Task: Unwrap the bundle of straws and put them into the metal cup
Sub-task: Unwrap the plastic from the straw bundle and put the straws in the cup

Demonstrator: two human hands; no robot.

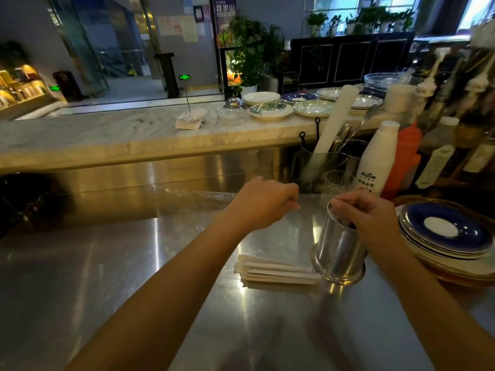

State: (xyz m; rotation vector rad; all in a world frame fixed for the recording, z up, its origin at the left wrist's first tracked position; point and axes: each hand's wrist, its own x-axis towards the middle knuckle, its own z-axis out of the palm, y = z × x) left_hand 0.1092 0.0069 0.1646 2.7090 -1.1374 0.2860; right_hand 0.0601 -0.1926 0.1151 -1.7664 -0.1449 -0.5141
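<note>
A pile of white paper-wrapped straws (276, 269) lies flat on the steel counter, just left of the metal cup (338, 254). The cup is tilted, its mouth leaning toward the far left and its flared base near the straws. My right hand (368, 214) grips the cup's rim from above, with fingers over the opening. My left hand (263, 203) hovers beyond the straws with its fingertips pinched together, apparently on the edge of a clear plastic wrapper (281, 232) spread over the counter. The inside of the cup is hidden.
A stack of blue-centred plates (444, 232) stands at the right, close to the cup. Behind it are a white bottle (376, 162), an orange squeeze bottle (407, 156) and a utensil holder (318, 162). A raised marble ledge (107, 135) carries several dishes.
</note>
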